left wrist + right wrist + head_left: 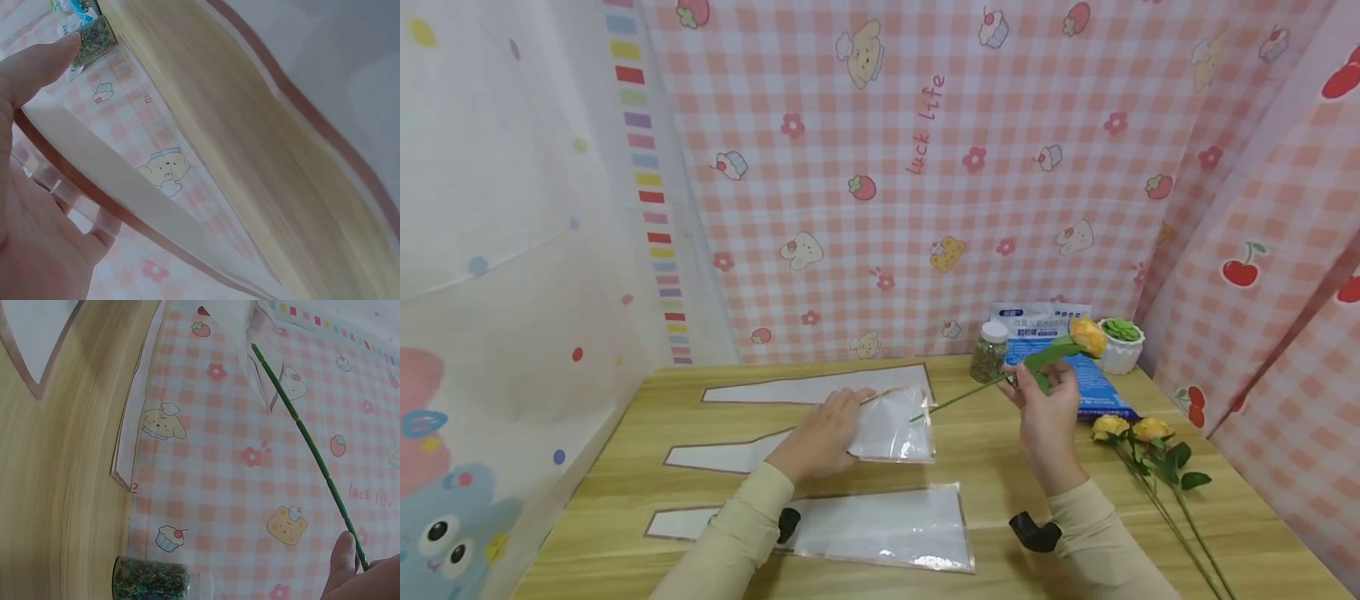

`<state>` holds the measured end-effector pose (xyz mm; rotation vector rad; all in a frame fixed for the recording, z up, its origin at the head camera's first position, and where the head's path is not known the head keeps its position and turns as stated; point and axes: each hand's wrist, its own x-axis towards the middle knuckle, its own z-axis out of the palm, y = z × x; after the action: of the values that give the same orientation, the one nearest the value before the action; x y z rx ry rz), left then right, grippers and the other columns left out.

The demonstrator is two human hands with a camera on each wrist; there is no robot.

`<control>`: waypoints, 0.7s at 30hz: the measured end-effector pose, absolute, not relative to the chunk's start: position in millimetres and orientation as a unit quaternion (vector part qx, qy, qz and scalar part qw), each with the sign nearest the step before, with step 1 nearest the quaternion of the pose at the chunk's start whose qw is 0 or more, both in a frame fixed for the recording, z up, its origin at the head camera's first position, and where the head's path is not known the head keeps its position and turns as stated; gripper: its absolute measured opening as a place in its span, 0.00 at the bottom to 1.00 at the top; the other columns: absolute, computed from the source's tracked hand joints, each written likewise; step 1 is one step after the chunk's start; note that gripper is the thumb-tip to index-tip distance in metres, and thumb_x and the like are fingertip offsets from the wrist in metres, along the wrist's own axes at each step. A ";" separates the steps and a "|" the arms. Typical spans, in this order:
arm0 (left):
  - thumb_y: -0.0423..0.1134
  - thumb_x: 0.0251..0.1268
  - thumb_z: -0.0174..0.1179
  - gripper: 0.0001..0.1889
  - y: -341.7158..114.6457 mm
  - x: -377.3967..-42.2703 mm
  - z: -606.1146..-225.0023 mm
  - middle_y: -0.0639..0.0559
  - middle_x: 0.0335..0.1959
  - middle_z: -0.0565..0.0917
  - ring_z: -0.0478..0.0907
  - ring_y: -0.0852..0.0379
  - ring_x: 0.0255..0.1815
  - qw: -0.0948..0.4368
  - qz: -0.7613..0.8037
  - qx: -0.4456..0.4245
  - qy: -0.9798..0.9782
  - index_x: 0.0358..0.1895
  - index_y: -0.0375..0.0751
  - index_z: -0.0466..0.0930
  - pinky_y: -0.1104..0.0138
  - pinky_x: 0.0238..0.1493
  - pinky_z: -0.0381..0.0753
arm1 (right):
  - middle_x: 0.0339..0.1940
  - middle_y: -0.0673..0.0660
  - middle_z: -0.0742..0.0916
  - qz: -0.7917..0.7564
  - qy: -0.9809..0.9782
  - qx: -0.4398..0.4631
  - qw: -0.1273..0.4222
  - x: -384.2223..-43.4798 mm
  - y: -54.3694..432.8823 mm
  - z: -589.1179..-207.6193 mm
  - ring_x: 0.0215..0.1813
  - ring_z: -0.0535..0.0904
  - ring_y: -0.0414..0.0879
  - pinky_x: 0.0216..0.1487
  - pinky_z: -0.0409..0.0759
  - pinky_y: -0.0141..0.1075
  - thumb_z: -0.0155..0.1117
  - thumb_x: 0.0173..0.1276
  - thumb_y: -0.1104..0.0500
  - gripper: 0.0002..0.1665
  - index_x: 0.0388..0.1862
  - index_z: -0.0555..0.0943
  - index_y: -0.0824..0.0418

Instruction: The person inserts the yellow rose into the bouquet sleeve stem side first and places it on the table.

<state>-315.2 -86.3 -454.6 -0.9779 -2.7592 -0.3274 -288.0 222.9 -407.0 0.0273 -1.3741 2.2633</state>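
My left hand (826, 432) holds a white flower sleeve (895, 433) with a brown border and clear wide end, raised above the table. In the left wrist view the sleeve's edge (81, 181) passes between thumb and fingers. My right hand (1047, 421) pinches a single yellow rose (1087, 337) by its green stem, its bloom pointing up and right. The stem (312, 447) slants down toward the sleeve; its tip overlaps the wide end in the head view. Whether the tip is inside or in front, I cannot tell.
More tapered sleeves lie flat: one behind (820, 387), one nearer me (887, 527), another partly under the left hand (722, 456). Two yellow roses (1131, 429) lie at right. A jar (989, 354), a blue-and-white bag (1101, 392) and a potted succulent (1122, 354) stand behind.
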 end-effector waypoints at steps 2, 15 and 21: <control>0.42 0.48 0.79 0.52 -86.7 -314.8 -453.5 0.47 0.56 0.73 0.70 0.53 0.55 0.098 -0.115 -0.329 -0.932 0.76 0.41 0.56 0.56 0.55 0.77 | 0.52 0.61 0.74 0.834 -0.497 0.009 0.240 -288.9 223.0 -408.2 0.53 0.83 0.52 0.51 0.84 0.39 0.57 0.76 0.68 0.19 0.60 0.65 0.60; 0.41 0.47 0.79 0.52 -87.1 -313.6 -454.3 0.46 0.55 0.74 0.72 0.52 0.53 0.112 -0.108 -0.335 -0.929 0.75 0.40 0.57 0.57 0.51 0.77 | 0.43 0.53 0.75 0.823 -0.533 -0.034 0.195 -294.6 210.4 -418.1 0.45 0.78 0.41 0.48 0.85 0.39 0.60 0.73 0.70 0.18 0.53 0.65 0.58; 0.41 0.48 0.79 0.51 -85.4 -313.1 -454.5 0.46 0.57 0.74 0.71 0.52 0.54 0.113 -0.106 -0.330 -0.931 0.75 0.40 0.57 0.58 0.51 0.77 | 0.55 0.57 0.77 0.821 -0.541 -0.030 0.180 -295.9 201.7 -421.8 0.48 0.82 0.43 0.49 0.85 0.39 0.61 0.70 0.74 0.34 0.65 0.57 0.55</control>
<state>-313.1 -85.4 -454.5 -0.9687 -2.7313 -0.3122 -295.9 201.7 -421.8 -0.0857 -1.5296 2.3191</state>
